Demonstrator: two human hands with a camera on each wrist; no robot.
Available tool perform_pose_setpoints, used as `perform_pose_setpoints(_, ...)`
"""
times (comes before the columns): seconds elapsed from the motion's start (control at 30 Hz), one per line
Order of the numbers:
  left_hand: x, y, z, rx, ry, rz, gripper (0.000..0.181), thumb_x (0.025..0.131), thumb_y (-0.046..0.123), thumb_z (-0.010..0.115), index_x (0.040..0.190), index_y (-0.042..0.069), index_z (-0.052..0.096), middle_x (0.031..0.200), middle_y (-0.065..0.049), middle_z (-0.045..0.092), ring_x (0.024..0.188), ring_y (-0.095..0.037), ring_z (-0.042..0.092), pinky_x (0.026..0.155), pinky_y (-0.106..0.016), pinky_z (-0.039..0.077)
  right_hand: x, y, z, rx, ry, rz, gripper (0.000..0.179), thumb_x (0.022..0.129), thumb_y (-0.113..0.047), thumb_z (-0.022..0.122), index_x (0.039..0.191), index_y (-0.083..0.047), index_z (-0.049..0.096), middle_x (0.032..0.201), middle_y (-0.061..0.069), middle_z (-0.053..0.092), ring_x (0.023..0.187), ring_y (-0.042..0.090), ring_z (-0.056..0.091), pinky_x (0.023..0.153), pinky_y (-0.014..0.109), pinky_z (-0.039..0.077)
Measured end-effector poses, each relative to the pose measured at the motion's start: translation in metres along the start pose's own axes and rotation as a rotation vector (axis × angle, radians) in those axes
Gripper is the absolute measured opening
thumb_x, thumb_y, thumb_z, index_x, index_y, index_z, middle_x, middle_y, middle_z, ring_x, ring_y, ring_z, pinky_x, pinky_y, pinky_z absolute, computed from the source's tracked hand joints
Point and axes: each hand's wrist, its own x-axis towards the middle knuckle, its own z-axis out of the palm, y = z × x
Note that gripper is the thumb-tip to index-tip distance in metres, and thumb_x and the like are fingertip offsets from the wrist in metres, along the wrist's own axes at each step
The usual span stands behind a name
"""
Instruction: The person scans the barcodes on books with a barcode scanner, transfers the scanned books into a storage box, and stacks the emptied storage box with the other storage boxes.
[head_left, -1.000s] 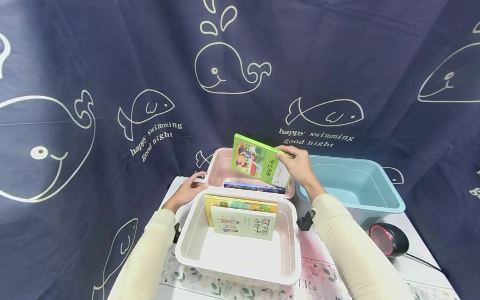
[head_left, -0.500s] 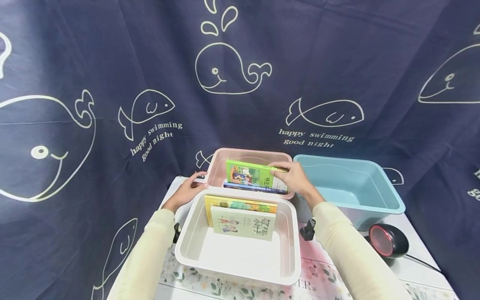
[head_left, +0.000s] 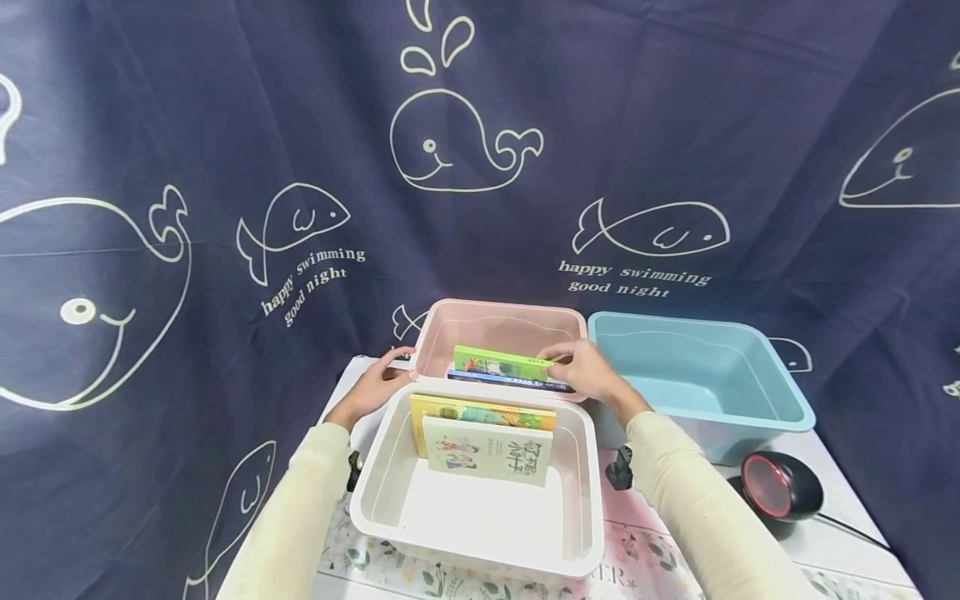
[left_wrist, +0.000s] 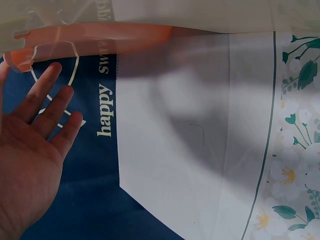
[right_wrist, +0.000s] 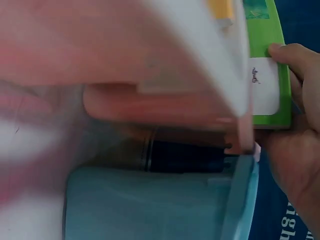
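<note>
My right hand (head_left: 590,368) pinches the upper right corner of a green book (head_left: 498,363), which stands mostly down inside the pink bin (head_left: 517,312). A dark blue book (head_left: 480,380) stands just in front of it in the same bin. In the right wrist view, the thumb (right_wrist: 287,54) lies on the green cover near a white label. My left hand (head_left: 372,389) is at the left side of the pink bin, by its corner with the white bin (head_left: 480,521). Its fingers spread beside the bin wall in the left wrist view.
A yellow book (head_left: 416,421) and a pale green book (head_left: 487,450) stand upright in the white bin. To the right is a blue bin (head_left: 690,358), with a black device with a red ring (head_left: 780,487) and a cord in front. A navy whale-print curtain (head_left: 480,225) hangs behind.
The green book has gone from tilted above the pink bin to low inside it, behind the dark blue book. My right hand came down with it; the left hand stayed in place.
</note>
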Motion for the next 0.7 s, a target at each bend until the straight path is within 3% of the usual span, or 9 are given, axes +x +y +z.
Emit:
perform_pose_setpoints(0.17, 0.0, 0.003, 0.001, 0.002, -0.005, -0.028, 0.054, 0.101, 0.037, 0.067, 0.151, 0.032, 0.047, 0.134, -0.019, 0.069, 0.126, -0.034, 0.067, 0.103, -0.05, 0.054, 0.0, 0.002, 0.002, -0.011, -0.029, 0.012, 0.017, 0.089, -0.007, 0.073, 0.102, -0.015, 0.08, 0.104, 0.007, 0.079, 0.097, 0.024, 0.074, 0.091, 0.044, 0.059)
perform_pose_setpoints(0.43, 0.002, 0.0, 0.0, -0.005, -0.01, -0.038, 0.055, 0.1, 0.041, 0.068, 0.15, 0.036, 0.047, 0.136, -0.017, 0.068, 0.126, -0.032, 0.066, 0.103, -0.051, 0.054, 0.001, 0.003, 0.005, -0.028, -0.048, 0.002, 0.017, 0.088, -0.005, 0.073, 0.102, -0.012, 0.079, 0.104, 0.009, 0.08, 0.097, 0.025, 0.076, 0.093, 0.046, 0.059)
perform_pose_setpoints(0.7, 0.0, 0.002, -0.002, 0.008, -0.01, -0.026, 0.056, 0.101, 0.039, 0.067, 0.152, 0.031, 0.046, 0.136, -0.019, 0.068, 0.127, -0.034, 0.066, 0.104, -0.052, 0.053, 0.001, 0.005, 0.011, -0.085, -0.066, -0.022, 0.022, 0.091, -0.003, 0.07, 0.111, -0.006, 0.078, 0.11, 0.012, 0.079, 0.106, 0.031, 0.076, 0.098, 0.05, 0.057)
